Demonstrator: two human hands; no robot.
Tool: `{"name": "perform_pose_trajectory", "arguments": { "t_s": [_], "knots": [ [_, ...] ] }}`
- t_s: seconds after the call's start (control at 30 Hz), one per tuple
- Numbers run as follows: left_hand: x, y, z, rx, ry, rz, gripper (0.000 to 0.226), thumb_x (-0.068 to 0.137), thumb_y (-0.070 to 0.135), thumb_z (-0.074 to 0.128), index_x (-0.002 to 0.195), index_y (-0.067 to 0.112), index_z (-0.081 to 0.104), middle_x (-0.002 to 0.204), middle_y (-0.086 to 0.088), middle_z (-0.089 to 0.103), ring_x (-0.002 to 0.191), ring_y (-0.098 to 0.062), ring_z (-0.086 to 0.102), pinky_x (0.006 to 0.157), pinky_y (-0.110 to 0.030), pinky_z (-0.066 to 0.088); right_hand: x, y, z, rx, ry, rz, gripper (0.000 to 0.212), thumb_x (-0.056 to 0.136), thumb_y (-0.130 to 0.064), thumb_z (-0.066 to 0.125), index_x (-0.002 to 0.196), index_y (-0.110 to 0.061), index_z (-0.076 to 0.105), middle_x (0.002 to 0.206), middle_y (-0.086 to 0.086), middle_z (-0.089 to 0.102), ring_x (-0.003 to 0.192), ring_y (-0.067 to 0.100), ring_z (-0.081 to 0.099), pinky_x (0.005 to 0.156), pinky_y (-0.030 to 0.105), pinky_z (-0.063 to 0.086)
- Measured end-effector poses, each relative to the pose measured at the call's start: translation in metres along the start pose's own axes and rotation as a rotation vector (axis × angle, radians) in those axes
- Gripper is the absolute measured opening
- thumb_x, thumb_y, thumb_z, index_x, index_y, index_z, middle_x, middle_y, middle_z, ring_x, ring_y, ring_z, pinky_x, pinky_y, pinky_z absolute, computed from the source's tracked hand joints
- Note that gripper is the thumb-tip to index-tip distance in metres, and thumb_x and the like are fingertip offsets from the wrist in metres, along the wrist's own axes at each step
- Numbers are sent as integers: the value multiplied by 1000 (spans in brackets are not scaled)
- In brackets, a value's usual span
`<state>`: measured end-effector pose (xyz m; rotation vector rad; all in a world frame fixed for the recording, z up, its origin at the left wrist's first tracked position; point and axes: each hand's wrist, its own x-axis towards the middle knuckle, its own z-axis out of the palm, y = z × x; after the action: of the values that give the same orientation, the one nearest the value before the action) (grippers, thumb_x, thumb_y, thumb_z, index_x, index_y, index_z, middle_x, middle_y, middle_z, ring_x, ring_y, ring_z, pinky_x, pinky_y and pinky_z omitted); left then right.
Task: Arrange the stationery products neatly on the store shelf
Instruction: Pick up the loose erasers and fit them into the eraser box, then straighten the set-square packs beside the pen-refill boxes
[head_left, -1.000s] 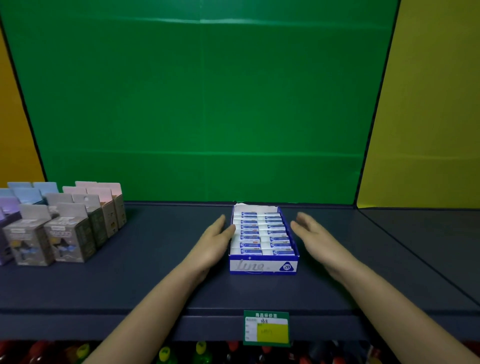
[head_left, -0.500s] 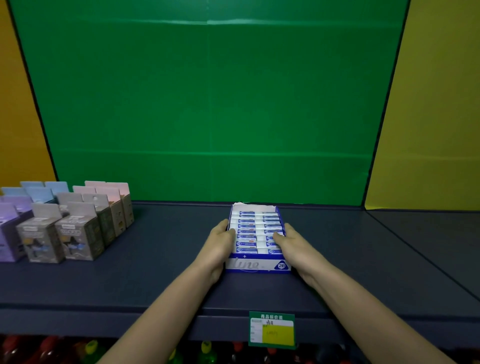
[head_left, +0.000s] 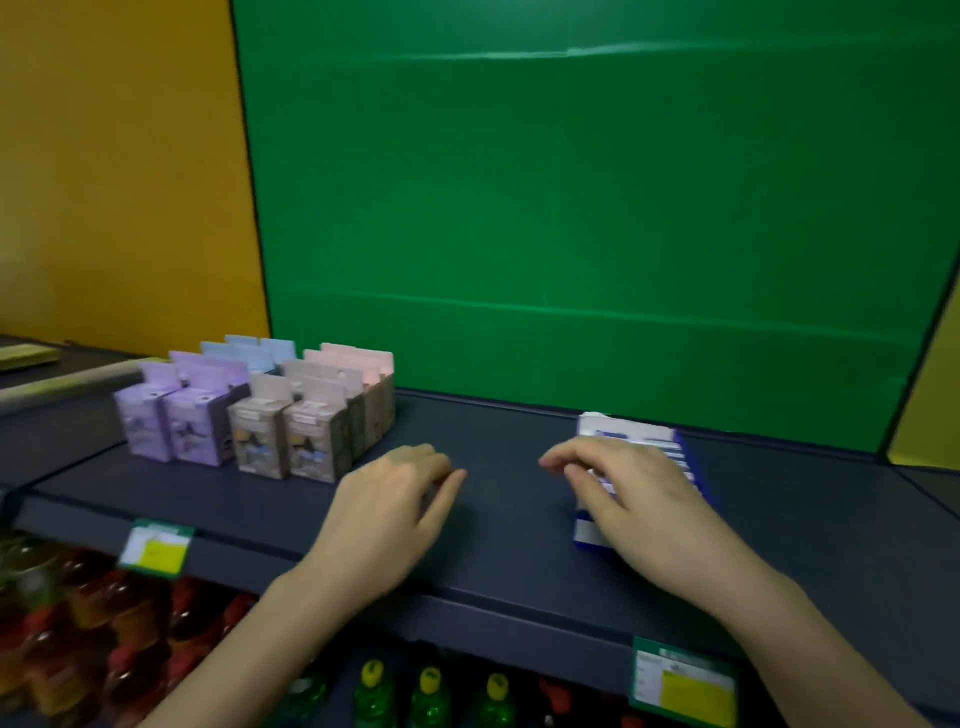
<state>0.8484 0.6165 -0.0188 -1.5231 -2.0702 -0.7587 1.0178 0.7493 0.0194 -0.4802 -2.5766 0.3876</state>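
A blue and white display box of erasers stands on the dark shelf at the right, blurred. My right hand lies over the top of the box with fingers apart, the fingertips reaching past its left edge, and hides most of it. My left hand hovers over bare shelf to the left of the box, fingers loosely curled and holding nothing. Rows of small purple, blue, pink and grey cartons stand upright further left, a short way beyond my left hand.
A green back panel closes the shelf, with yellow panels on either side. Price tags hang on the front edge. Green-capped bottles and red bottles fill the shelf below.
My view has swung left. My left hand has come off the eraser box and moved left. My right hand has shifted from the box's right side to over its top.
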Motion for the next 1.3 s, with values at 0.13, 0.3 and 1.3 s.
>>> {"name": "perform_pose_trajectory", "arguments": {
  "t_s": [0.13,0.3,1.3],
  "knots": [
    [-49,-61,-44,116,32,-113,31,84,49,32,61,28,36,59,9,45,65,-17,58,53,-25,35,19,-57,44,11,-86,-130,20,92,-33,45,106,-35,59,109,-21,63,104,8,58,91,34,46],
    [-103,-144,-91,198,71,-203,32,82,50,32,63,26,38,60,11,42,65,-17,57,53,-28,35,52,-137,112,83,-138,-239,21,90,-35,47,108,-34,58,110,-19,63,103,9,58,89,34,48],
    [-257,-690,-341,432,178,-648,31,84,47,37,93,26,57,83,14,55,81,-11,56,69,-31,47,399,-649,492,285,-329,-432,23,91,-25,47,107,-26,64,116,0,65,108,23,57,91,40,50]
  ]
}}
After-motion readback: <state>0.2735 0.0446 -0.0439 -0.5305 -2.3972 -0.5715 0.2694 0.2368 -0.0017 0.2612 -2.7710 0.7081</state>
